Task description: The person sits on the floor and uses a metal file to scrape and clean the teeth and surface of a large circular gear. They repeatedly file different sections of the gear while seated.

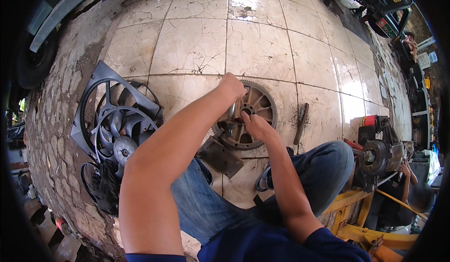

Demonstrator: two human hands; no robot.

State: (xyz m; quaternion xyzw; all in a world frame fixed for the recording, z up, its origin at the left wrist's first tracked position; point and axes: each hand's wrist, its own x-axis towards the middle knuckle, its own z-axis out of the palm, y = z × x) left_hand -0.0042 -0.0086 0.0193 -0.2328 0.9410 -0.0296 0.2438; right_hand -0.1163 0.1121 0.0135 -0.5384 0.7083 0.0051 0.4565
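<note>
1. The left hand is above the gear wheel's upper-left edge; whether it grips anything is hard to tell.
2. The right hand is by the hub; its grip is unclear too.
3. The wheel lies over the floor, beneath both hands.

On tiled floor before us, we find flywheel; fan assembly to its left; brush to its right; metal block by its near edge.
</note>
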